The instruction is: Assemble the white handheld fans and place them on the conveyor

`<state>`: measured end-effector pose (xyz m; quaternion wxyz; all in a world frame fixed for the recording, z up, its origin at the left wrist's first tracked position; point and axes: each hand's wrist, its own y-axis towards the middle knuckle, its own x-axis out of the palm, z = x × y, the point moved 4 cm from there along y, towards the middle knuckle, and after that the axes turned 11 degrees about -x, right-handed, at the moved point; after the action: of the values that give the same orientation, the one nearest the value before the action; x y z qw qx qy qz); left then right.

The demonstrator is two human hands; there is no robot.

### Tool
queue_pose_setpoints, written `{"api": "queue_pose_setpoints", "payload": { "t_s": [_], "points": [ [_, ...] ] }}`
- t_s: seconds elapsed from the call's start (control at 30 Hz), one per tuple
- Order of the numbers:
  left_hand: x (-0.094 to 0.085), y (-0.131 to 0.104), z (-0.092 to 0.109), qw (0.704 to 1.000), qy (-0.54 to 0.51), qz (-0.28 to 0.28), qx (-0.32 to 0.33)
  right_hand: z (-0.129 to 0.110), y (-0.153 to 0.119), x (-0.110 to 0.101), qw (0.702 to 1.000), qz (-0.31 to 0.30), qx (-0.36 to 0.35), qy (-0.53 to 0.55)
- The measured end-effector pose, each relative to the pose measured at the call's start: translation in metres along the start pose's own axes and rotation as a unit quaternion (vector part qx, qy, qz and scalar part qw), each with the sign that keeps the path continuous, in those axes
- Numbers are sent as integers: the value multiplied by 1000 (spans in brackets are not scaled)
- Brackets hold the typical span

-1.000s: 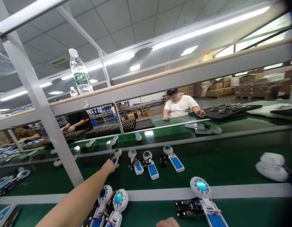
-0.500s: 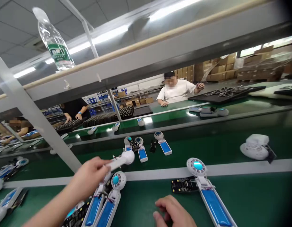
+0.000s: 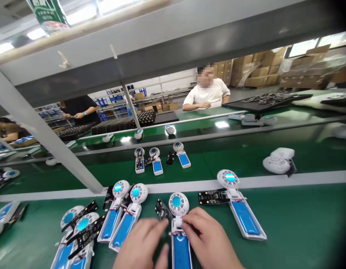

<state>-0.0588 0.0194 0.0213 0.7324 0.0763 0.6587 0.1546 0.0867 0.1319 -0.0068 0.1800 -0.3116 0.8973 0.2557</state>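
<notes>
Right in front of me, an opened white handheld fan [image 3: 177, 220] lies on the green work surface, its round grille head away from me and a blue battery [image 3: 181, 251] in the handle. My right hand [image 3: 210, 239] pinches the fan at its white neck, just below the head. Close to the handle's left side, my left hand [image 3: 143, 243] is open, with finger and thumb apart and slightly blurred. A black circuit board [image 3: 162, 210] sits by the fan head, beyond my left fingertips.
Several similar opened fans [image 3: 126, 226] lie to the left. Another fan [image 3: 242, 211] is on the right, its circuit board out to the side. More fans [image 3: 156, 164] rest on the green belt beyond the pale rail [image 3: 189, 185]. A slanted post [image 3: 49, 138] stands at left; a co-worker [image 3: 206, 91] sits opposite.
My left hand has brought a fan from near the belt down to the surface before me and let go of it. My right hand now grips its neck. The view has tilted down.
</notes>
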Motion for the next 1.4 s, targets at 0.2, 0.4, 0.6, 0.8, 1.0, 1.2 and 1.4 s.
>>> {"api": "queue_pose_setpoints", "payload": {
  "t_s": [0.2, 0.4, 0.6, 0.8, 1.0, 1.2, 1.4],
  "points": [
    [5, 44, -16, 1000, 13, 0, 19, -6, 3, -3, 997, 15, -19, 72],
    [6, 47, 1, 981, -166, -67, -76, -4, 2, 0, 998, 34, 6, 53],
    [19, 36, 0, 900, -334, -126, -251, -7, -2, 3, 995, -16, -81, -61],
    [21, 32, 10, 902, -380, -49, -198, -8, -5, 7, 986, -25, -113, -117],
    [28, 21, 18, 950, -294, 29, -103, -13, -7, 7, 997, 11, -48, -52],
    [18, 20, 25, 964, -246, 96, -16, -15, -6, 7, 999, 22, 5, -23],
    [16, 21, 28, 971, -225, 84, -12, -15, -8, 4, 999, 30, 23, -21]
  ]
}}
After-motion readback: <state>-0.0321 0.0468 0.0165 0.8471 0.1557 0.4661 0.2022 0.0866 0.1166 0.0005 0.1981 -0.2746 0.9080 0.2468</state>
